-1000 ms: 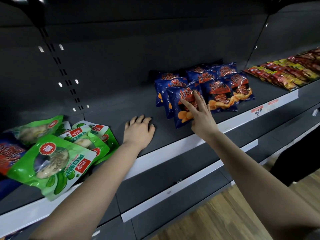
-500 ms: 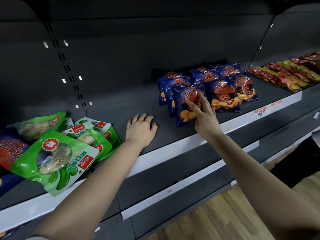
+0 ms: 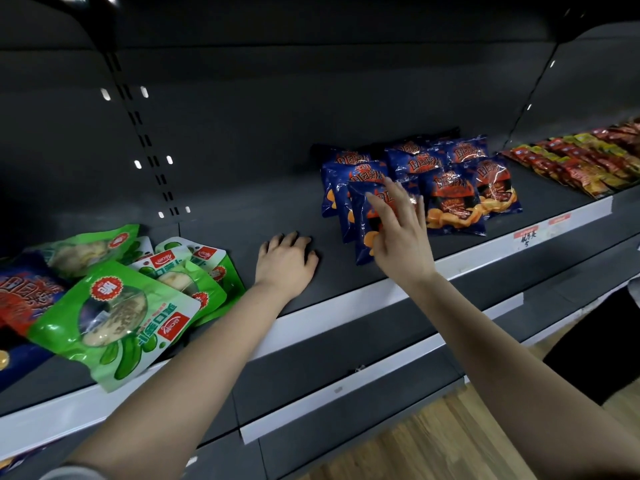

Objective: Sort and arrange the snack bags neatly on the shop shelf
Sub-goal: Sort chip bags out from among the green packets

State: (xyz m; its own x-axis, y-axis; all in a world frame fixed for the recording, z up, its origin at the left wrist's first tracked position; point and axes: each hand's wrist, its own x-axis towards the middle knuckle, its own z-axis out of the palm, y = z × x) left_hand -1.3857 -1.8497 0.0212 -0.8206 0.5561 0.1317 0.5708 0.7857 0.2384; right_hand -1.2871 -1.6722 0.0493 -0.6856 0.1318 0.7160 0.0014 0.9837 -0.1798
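Several blue chip bags (image 3: 450, 199) lie in overlapping rows on the dark shelf (image 3: 242, 216). My right hand (image 3: 398, 233) rests with spread, straight fingers on the front-left blue bag (image 3: 363, 220), covering much of it. My left hand (image 3: 287, 261) lies palm down on the bare shelf to the left of the blue bags, fingers loosely curled, holding nothing. A loose heap of green snack bags (image 3: 114, 317) lies at the far left, over a blue and red bag (image 3: 24, 292).
Rows of red and yellow packets (image 3: 581, 161) fill the neighbouring shelf section at the right. A white price strip (image 3: 346, 306) runs along the shelf's front edge. Lower shelves and a wooden floor (image 3: 433, 445) are below.
My right hand has spread its fingers wider over the front-left blue bag and shifted slightly. My left hand stays on the shelf.
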